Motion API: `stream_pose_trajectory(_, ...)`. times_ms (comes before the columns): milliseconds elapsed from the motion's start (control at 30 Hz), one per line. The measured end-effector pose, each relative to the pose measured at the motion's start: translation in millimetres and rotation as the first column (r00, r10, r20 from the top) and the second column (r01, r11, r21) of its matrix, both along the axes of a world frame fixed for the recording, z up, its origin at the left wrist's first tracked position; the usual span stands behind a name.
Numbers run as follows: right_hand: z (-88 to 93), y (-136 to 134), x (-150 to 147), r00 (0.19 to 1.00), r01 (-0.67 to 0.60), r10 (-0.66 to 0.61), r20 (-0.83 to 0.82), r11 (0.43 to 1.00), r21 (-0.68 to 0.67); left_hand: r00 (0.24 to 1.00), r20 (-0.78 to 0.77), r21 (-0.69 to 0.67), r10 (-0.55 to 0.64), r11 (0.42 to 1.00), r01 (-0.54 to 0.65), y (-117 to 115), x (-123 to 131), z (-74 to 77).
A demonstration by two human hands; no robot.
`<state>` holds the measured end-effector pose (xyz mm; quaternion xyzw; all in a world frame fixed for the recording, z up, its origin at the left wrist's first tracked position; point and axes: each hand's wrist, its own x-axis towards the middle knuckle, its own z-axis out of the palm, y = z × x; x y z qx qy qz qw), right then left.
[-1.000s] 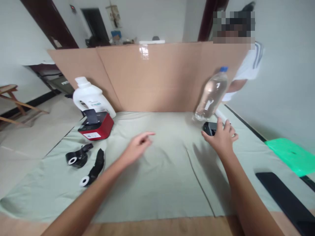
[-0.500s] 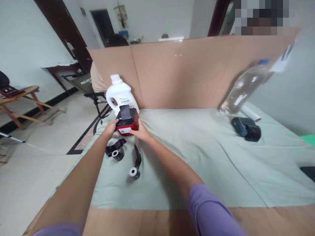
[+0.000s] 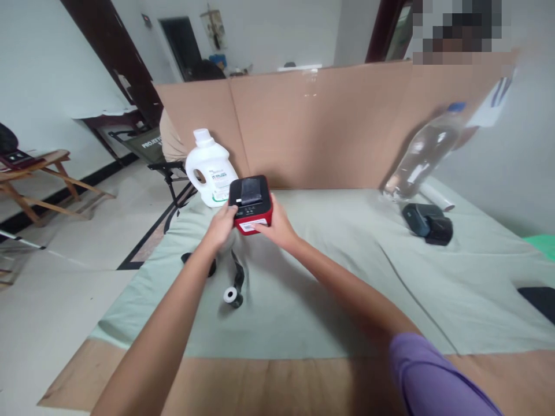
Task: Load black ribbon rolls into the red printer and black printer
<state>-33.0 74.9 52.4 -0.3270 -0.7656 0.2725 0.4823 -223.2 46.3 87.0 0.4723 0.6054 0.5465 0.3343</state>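
Observation:
Both my hands grip a small red and black printer (image 3: 251, 203), lifted above the pale green cloth (image 3: 329, 277). My left hand (image 3: 222, 224) is closed on its left side and my right hand (image 3: 277, 226) on its right side. Below them lie two black label rolls with white cores, one (image 3: 234, 288) in full view, the other (image 3: 197, 261) partly hidden by my left forearm. A white jug (image 3: 210, 169) stands just behind the printer.
A cardboard screen (image 3: 329, 127) runs along the table's back. A clear water bottle (image 3: 422, 153), a white tube (image 3: 436, 196) and a small black device (image 3: 427, 222) sit at the right. Another person stands behind the screen at the far right. A folding chair (image 3: 160, 156) stands left.
My hands went from the middle and the right of the table to the red printer, took hold of it, and have lifted it up and rightward off the cloth.

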Motion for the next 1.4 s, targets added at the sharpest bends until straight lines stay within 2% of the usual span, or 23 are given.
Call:
stream_pose_trajectory(100, 12.4, -28.2, 64.5, 0.999, -0.001, 0.004, -0.055, 0.999, 0.050, 0.988, -0.092, 0.052, -0.120, 0.991, 0.126, -26.8, 59.0, -1.8)
stream_pose_trajectory(167, 11.3, -49.5, 102.0, 0.997, 0.027, -0.024, -0.073, 0.998, 0.052, 0.979, -0.054, 0.091, -0.195, 0.976, 0.199, -42.2, 99.1, -7.8)
stream_pose_trajectory(300, -10.0, -82.3, 156.6, 0.981, 0.190, -0.190, -0.037, 0.982, -0.002, 0.957, 0.113, 0.153, -0.268, 0.956, 0.250, -58.8, 166.1, -30.5)
stream_pose_trajectory(433, -33.4, -94.5, 186.1, 0.967, 0.251, -0.253, -0.016, 0.965, -0.081, 0.944, 0.170, 0.140, -0.283, 0.955, 0.261, -61.9, 201.6, -57.7)
stream_pose_trajectory(567, -43.5, -99.0, 197.3, 0.961, 0.276, -0.276, 0.011, 0.956, -0.095, 0.957, 0.062, 0.200, -0.284, 0.943, 0.267, -64.4, 210.9, -77.2)
stream_pose_trajectory(667, -47.2, -103.1, 197.7, 0.955, 0.296, -0.295, 0.031, 0.949, -0.105, 0.956, -0.029, 0.242, -0.290, 0.926, 0.289, -68.8, 210.3, -83.3)
stream_pose_trajectory(867, -53.6, -109.5, 192.8, 0.948, 0.315, -0.308, 0.080, 0.943, -0.108, 0.950, -0.046, 0.261, -0.309, 0.914, 0.310, -77.6, 206.3, -85.0)
stream_pose_trajectory(1033, -55.8, -111.3, 193.4, 0.934, 0.346, -0.340, 0.106, 0.937, -0.046, 0.956, -0.012, 0.249, -0.292, 0.925, 0.286, -81.5, 207.8, -88.2)
stream_pose_trajectory(1400, -58.0, -113.0, 193.3, 0.923, 0.371, -0.364, 0.127, 0.928, -0.030, 0.949, 0.011, 0.258, -0.315, 0.918, 0.301, -84.5, 209.3, -84.8)
